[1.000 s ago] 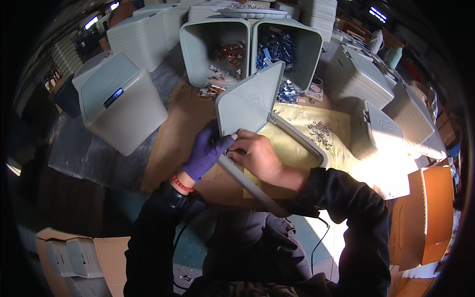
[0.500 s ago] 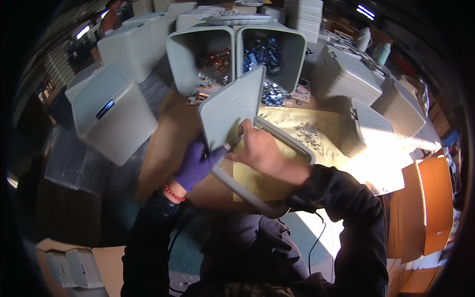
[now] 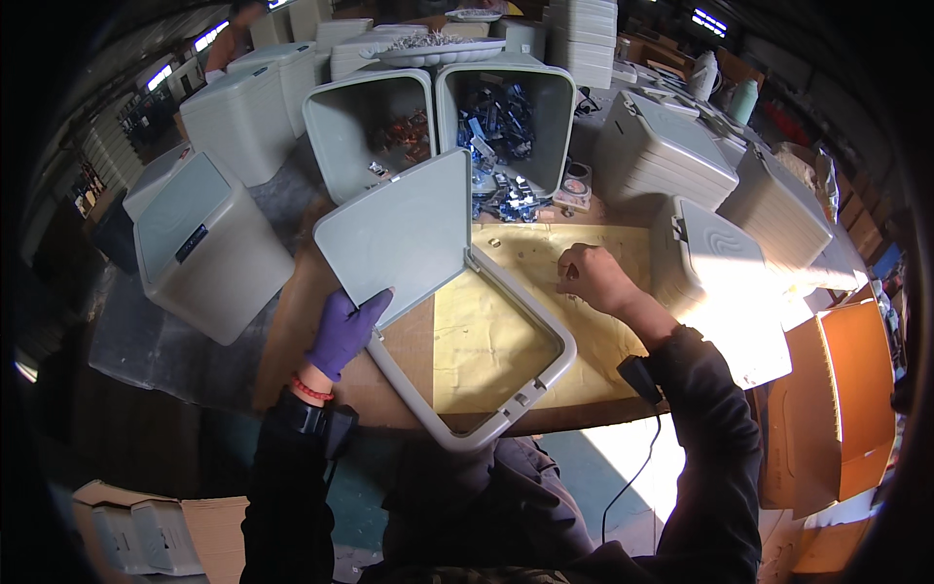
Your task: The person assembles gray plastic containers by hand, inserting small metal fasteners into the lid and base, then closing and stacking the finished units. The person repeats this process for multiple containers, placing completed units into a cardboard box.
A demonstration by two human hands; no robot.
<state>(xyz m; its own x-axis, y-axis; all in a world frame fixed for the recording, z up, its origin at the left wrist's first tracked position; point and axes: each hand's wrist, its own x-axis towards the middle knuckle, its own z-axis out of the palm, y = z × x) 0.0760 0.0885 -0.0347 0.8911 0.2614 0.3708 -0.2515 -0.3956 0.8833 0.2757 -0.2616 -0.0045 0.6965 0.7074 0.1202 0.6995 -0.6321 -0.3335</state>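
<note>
A: Where is the frame, and what has the left hand got?

B: The grey frame [image 3: 471,440] is straight in front of the person, over the near edge of the worktop [image 3: 146,352], with its hinged lid [image 3: 404,238] raised along the far left side. The purple-gloved left hand [image 3: 342,333] is at the frame's left corner, thumb laid over the lid's lower edge and fingers behind it, so its grip is narrow (a red bracelet [image 3: 311,391] circles that wrist).

A: And the bare one?

B: The right hand [image 3: 595,279] is off to the right of the frame, apart from it, low over the yellow sheet [image 3: 608,375]. Its fingers are curled in close to the thumb; I cannot tell whether anything is between them.

A: Anything else about?

B: One small metal piece [image 3: 494,242] lies on the sheet just beyond the frame. Farther past the frame, two tipped bins stand side by side, the left bin [image 3: 339,122] with copper-coloured parts [image 3: 407,136], the right bin [image 3: 556,112] with blue ones
</note>
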